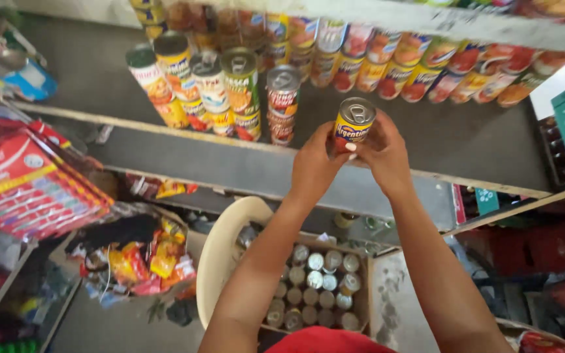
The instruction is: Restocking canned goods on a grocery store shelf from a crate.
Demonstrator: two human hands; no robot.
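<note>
Both hands meet around a single yellow-labelled can (pixel 353 124): the left hand (pixel 315 163) cups its near side with fingers curled closed, while the right hand (pixel 385 155) wraps the other side, thumb against the label. The can is held upright over the grey shelf (pixel 465 140), just beside a stacked row of tins (pixel 230 91) and in front of a longer line of cans at the back. Below, an open carton of silver-topped cans (pixel 315 287) rests on a pale plastic chair (pixel 223 248). Judged from this, shelving is under way; setting the can down level beside the stack would call for a steady, square placement.
</note>
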